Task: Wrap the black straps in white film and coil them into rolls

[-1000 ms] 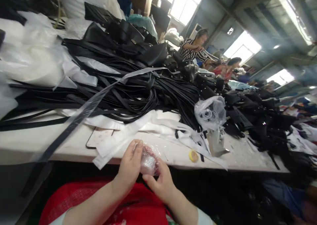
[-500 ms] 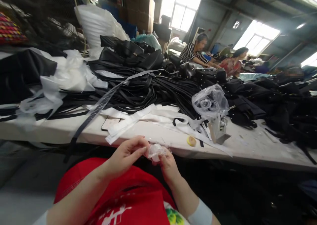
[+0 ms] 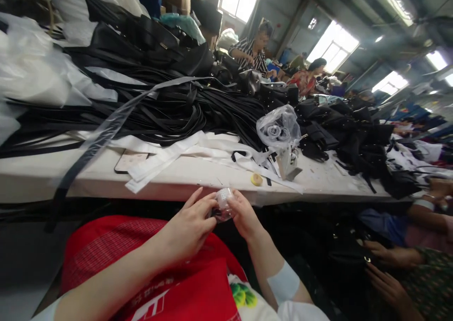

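Just in front of the table's (image 3: 212,170) near edge, at 6 o'clock in my view, I find a small clear packet (image 3: 223,202) held up, something pale and dotted inside. I see the right hand (image 3: 244,215) pinching its 3 o'clock side, thumb on the film, the fingers behind mostly hidden. The left hand (image 3: 193,222) lies at 8 o'clock of it, fingers partly spread, tips against the packet; whether they grip the film, I cannot tell from out here. As I judge it, handling the packet well means letting the right pinch anchor it, firm but never crushing, while the left fingertips do the fine work in small pulls. Thin film likely slips, so I would keep everything low over the red apron (image 3: 201,288), clear of the white strips (image 3: 170,157) at 10 o'clock and the round yellow thing (image 3: 256,179) at 2 o'clock.
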Demonstrator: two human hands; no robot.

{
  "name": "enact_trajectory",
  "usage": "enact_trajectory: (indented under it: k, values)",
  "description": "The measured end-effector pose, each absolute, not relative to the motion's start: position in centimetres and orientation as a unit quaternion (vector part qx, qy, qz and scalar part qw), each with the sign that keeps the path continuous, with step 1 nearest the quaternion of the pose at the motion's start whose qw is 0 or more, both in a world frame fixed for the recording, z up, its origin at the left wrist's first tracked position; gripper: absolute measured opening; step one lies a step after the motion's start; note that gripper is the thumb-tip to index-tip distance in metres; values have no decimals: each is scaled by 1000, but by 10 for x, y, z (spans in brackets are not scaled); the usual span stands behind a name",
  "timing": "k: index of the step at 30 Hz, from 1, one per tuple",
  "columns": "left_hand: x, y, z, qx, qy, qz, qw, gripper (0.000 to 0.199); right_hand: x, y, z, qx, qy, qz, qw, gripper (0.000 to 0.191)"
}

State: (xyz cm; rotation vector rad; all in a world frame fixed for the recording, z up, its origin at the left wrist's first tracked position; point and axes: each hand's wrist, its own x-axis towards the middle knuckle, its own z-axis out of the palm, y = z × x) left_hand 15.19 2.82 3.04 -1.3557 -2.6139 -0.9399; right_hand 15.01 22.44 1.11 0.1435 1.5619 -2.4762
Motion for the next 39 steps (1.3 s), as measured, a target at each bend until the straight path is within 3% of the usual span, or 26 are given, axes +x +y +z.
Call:
enact_trajectory:
  k: [5, 8, 12, 19, 24, 28, 31, 34, 39]
  values:
    - [142, 26, 22, -402, -840, -365, -16, 15, 150, 232, -3, 53, 509, -854, 89, 44]
    - [130, 27, 17, -326, -834, -444, -31, 24, 146, 233, -8, 55, 480, -867, 121, 49]
    - [119, 34, 12, -174, -828, -533, 1, 17, 135, 228, -15, 74, 465, -867, 162, 57]
    - [113, 34, -4, -172, -777, -589, -142, 16, 119, 219, -31, 9, 547, -798, 254, 61]
    - [117, 23, -21, -110, -662, -698, -248, 24, 117, 215, -38, -78, 691, -699, 168, 56]
    - [126, 12, -29, -7, -598, -759, -258, 49, 121, 215, -36, -64, 778, -616, 105, 23]
    - [135, 4, -29, 40, -549, -784, -288, 67, 121, 216, -36, -47, 788, -601, 123, 8]
    - [139, -2, -31, 75, -512, -801, -300, 56, 119, 217, -42, -23, 780, -609, 143, 7]
    - [137, -9, -35, 115, -487, -837, -222, 55, 114, 217, -53, 19, 767, -627, 132, 13]
